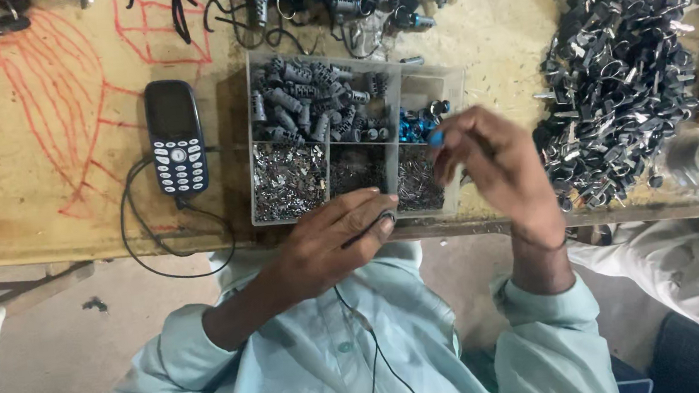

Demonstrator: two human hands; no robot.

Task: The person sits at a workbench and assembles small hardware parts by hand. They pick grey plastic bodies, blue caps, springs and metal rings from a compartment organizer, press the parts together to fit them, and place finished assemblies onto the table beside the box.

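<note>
Head view looked straight down on a worn wooden bench (51,203) with red scribbles, and the clear plastic compartment tray (451,97) at its near edge served as the landmark for everything else. The right hand (501,168) hovered over the tray's right end, thumb and fingertips pressed together on a small blue part (436,138), lifted just above the compartment of blue parts (416,125). The left hand (336,239) rested on the tray's near wall, fingers curled and pinching a small dark ring-like piece (386,216) against the thumb; its exact shape was too small to tell.

Inside the tray, the far-left compartment held grey cylindrical barrels (300,100), and the 3 near compartments held fine shiny metal bits (288,180). Left of the tray lay a dark keypad phone (176,137) with a thin black cable (141,238) looping off the bench edge. Right of the tray sat a large heap of dark metal clips (615,84); beyond the tray lay more dark cylinders with wire loops (351,1).

The blue part looked light, stiff and smooth, so it would likely slip or flick away under a loose grip; a fingertip pinch across its sides seemed the sound hold. The dark piece also appeared light and rigid, best held at its rim.
</note>
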